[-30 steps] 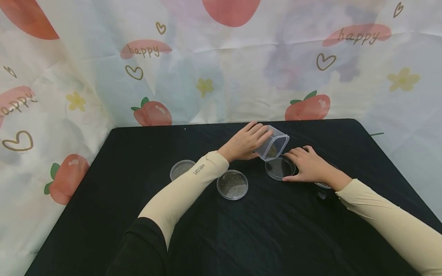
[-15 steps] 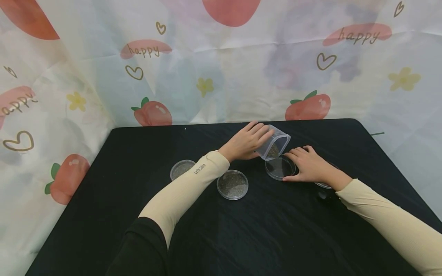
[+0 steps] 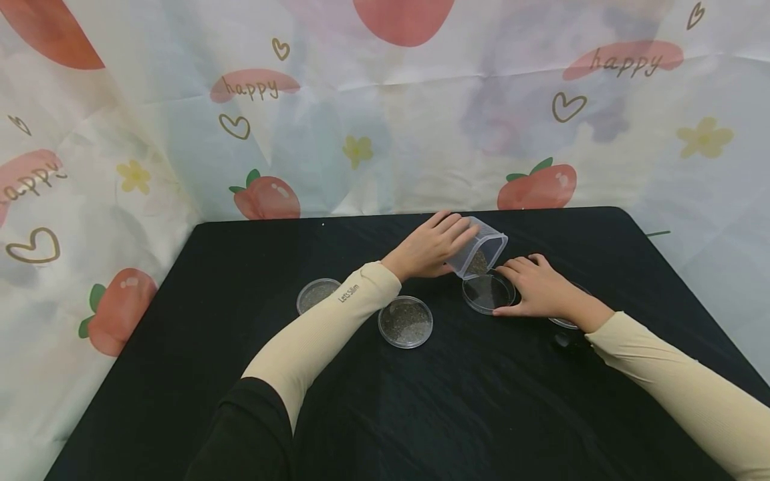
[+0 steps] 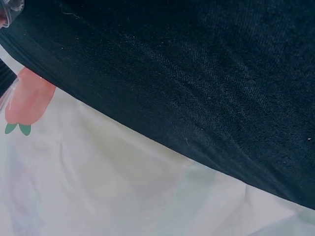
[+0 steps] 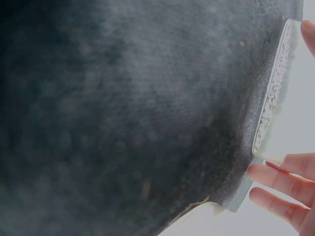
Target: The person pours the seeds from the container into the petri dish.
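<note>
My left hand (image 3: 428, 247) grips a clear plastic box (image 3: 493, 248), tilted with its mouth facing down and right. Brown-grey granular material (image 3: 478, 263) lies inside near the lower rim. Just under that rim is a clear round dish (image 3: 488, 297), whose inside looks mostly dark. My right hand (image 3: 538, 288) holds this dish at its right side, thumb at the front and fingers at the back. In the left wrist view, a corner of clear plastic (image 4: 12, 11) shows at the top left. In the right wrist view, fingers (image 5: 280, 182) appear beside a pale, speckled edge (image 5: 271, 93).
A round dish (image 3: 406, 323) of grey-brown grains sits left of centre. Another filled dish (image 3: 315, 292) is partly behind the left sleeve. A further dish (image 3: 564, 324) is mostly hidden by the right wrist. Black cloth (image 3: 385, 414) covers the table; a printed curtain (image 3: 409, 133) hangs behind.
The box in my left hand has shifted very slightly right, and the grains inside show more clearly near its rim. My right hand and the dishes have stayed in place.
</note>
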Motion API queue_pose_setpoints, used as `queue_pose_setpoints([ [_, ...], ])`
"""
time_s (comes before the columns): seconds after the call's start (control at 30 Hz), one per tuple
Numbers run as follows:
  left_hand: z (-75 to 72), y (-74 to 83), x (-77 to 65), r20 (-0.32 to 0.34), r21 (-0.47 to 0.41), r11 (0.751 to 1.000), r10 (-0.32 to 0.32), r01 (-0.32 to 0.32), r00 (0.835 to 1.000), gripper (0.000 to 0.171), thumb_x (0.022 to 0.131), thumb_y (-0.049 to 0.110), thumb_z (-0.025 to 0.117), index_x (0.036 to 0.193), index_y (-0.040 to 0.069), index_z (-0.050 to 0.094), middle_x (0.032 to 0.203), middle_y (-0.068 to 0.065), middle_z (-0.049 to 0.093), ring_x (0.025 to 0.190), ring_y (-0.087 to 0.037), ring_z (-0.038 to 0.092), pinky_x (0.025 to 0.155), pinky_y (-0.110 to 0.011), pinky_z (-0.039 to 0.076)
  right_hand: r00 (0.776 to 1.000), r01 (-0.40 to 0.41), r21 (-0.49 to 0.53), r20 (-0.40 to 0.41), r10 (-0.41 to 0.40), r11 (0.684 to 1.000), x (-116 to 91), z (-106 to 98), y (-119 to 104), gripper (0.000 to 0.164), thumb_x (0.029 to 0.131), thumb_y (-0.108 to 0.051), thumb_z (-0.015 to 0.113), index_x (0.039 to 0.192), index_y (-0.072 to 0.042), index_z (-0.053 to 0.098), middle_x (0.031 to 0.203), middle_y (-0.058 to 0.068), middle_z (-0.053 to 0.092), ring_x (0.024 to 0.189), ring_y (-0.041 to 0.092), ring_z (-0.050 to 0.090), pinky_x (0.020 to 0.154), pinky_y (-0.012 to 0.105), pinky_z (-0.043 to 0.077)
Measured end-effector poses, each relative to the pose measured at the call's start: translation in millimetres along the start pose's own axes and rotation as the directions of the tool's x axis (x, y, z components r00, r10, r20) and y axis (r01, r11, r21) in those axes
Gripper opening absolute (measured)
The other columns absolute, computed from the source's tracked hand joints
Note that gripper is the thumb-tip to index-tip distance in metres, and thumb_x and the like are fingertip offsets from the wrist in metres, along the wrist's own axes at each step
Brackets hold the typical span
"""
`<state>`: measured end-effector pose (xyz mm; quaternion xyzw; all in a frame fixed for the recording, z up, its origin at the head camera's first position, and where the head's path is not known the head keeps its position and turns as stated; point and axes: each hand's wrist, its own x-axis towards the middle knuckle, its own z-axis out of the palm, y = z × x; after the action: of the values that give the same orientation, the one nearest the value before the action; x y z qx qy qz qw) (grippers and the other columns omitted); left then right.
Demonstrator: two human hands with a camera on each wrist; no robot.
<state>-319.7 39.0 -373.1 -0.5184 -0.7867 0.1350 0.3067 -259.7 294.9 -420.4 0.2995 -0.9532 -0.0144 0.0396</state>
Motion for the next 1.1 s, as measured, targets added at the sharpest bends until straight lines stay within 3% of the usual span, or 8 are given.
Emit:
queue_pose_setpoints([
  [0.5, -0.7, -3.3, 0.2, 0.015, -0.009, 1.0, 0.001, -0.001, 1.0, 0.079, 0.079, 0.055, 0.065, 0.139, 0.01, 0.04, 0.135, -0.007, 0.049, 0.123, -0.023, 0.046, 0.11, -0.037, 0.031, 0.998, 0.024, 0.003, -0.058, -0.024, 1.0, 0.4, 5.6, 3.2, 0.085, 0.068, -0.07, 0.065, 0.118, -0.001, 0.06, 0.11, 0.014, 0.063, 0.106, 0.031, 0.054, 0.091, 0.059, 0.034],
  [0.77, -0.6, -6.3, -3.0, 0.039, 0.003, 1.0, -0.002, 0.002, 0.999, 0.081, 0.079, 0.057, 0.065, 0.14, 0.011, 0.039, 0.136, -0.006, 0.049, 0.125, -0.023, 0.046, 0.109, -0.038, 0.032, 1.0, 0.01, -0.016, -0.02, -0.011, 1.0, 1.2, 2.2, 1.5, 0.086, 0.069, -0.07, 0.065, 0.121, -0.002, 0.06, 0.112, 0.014, 0.062, 0.108, 0.031, 0.054, 0.093, 0.059, 0.033],
  [1.1, 0.0, -9.4, -5.8, 0.029, 0.015, 1.0, 0.008, -0.009, 1.0, 0.082, 0.079, 0.057, 0.065, 0.14, 0.01, 0.039, 0.137, -0.006, 0.049, 0.126, -0.022, 0.046, 0.11, -0.038, 0.032, 0.999, 0.018, -0.042, -0.046, -0.02, 0.999, 1.3, 1.7, 0.5, 0.085, 0.069, -0.071, 0.064, 0.118, -0.002, 0.061, 0.11, 0.013, 0.063, 0.103, 0.03, 0.054, 0.087, 0.055, 0.036],
])
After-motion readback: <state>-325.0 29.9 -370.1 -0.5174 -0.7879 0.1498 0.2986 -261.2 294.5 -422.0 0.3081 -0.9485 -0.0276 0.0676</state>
